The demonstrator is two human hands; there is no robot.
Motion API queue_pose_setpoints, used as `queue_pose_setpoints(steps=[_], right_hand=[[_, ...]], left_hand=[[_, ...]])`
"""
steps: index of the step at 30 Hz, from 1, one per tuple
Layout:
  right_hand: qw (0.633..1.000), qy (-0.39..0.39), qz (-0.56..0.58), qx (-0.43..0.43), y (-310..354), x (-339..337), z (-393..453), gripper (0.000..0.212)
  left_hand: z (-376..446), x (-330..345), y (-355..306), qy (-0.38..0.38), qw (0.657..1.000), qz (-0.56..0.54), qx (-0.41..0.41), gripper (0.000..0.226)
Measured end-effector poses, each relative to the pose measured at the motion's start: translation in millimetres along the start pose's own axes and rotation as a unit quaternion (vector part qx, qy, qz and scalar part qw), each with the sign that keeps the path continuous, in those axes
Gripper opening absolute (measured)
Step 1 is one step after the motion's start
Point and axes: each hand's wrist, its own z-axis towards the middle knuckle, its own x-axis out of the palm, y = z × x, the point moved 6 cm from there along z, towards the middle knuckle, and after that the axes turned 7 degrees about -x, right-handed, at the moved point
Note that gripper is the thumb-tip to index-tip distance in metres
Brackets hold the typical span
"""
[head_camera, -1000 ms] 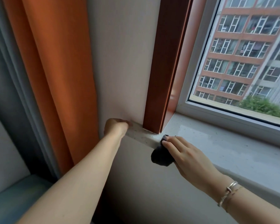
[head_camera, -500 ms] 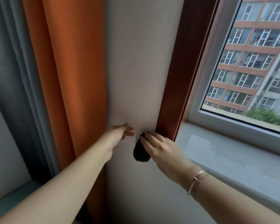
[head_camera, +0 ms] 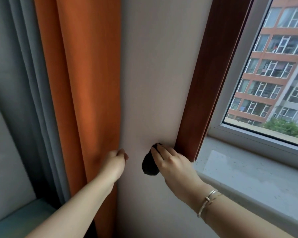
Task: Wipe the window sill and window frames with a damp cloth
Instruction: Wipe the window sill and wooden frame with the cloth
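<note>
The right hand (head_camera: 172, 162) presses the dark cloth (head_camera: 149, 166) flat against the wall (head_camera: 155, 83) with straight fingers, just left of the brown frame (head_camera: 205, 86). The sill (head_camera: 248, 172) lies right of them. The left hand (head_camera: 116, 159), fingers curled, holds back the orange curtain (head_camera: 86, 83) edge.

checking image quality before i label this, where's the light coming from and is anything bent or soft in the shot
Head view: daylight enters through the window pane at right, leaving a pale sheen on the window sill; the grey curtain at left sits in shade. Wide-angle distortion tilts the brown frame and orange curtain. The dark cloth under the right hand shows no texture; the left hand looks slightly soft.
</note>
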Motion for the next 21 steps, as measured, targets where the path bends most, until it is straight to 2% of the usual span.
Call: queue_pose_setpoints(steps=[4, 12, 17, 20, 21], right_hand=[[1.0, 0.029, -0.008, 0.006, -5.8, 0.4, -11.5, 0.064], [0.998, 0.036, -0.036, 0.032, 1.8, 12.6, 10.5, 0.054], [0.997, 0.064, -0.022, 0.036, -3.7, 7.0, -0.1, 0.059], [0.998, 0.044, -0.024, 0.03, -5.5, -3.7, -13.2, 0.041], [0.999, 0.039, -0.019, 0.03, -5.9, -6.8, -14.9, 0.049]], left_hand=[[5.6, -5.5, 9.6, -0.008, 1.0, 0.008, 0.004, 0.044], [6.1, -5.3, 12.7, -0.006, 0.999, 0.032, 0.001, 0.043], [4.0, -7.2, 11.7, -0.011, 0.999, 0.04, 0.002, 0.043], [4.8, -5.4, 11.9, -0.012, 1.0, 0.027, -0.009, 0.044], [4.2, -4.3, 12.2, -0.012, 0.999, 0.029, -0.01, 0.044]])
